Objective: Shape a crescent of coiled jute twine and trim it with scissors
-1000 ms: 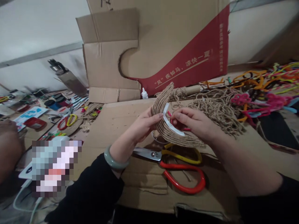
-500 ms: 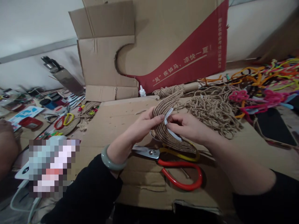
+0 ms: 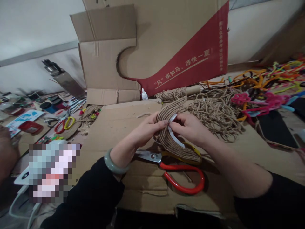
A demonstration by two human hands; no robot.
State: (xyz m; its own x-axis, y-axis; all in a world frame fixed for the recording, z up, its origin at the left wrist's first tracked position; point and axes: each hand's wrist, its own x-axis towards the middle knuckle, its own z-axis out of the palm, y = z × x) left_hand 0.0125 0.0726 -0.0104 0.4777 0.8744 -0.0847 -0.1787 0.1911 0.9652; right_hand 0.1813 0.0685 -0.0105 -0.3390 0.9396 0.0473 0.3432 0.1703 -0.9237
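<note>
My left hand (image 3: 149,128) grips a curved band of twine (image 3: 166,138), several brown cords laid side by side, with the thumb on top. On the band's inner edge lies a narrow white strip (image 3: 175,137). My right hand (image 3: 189,127) pinches the strip's upper end between thumb and fingers, close to my left thumb. Beneath the band rest large scissors (image 3: 156,156) with one red and one yellow handle; the band covers part of the yellow one. A heap of loose twine (image 3: 214,111) lies beyond my right hand.
A cardboard sheet (image 3: 114,127) covers the work surface, and a red-printed cardboard panel (image 3: 186,66) stands behind. Nearby are a small white bottle (image 3: 144,94), a twine roll (image 3: 171,94), colourful pipe cleaners (image 3: 267,98) and smaller scissors (image 3: 64,124). Someone's arm (image 3: 7,149) is at far left.
Both hands stay at the band in nearly the same place. The white strip's upper end has shifted slightly under my right fingers. The whole view has moved a little.
</note>
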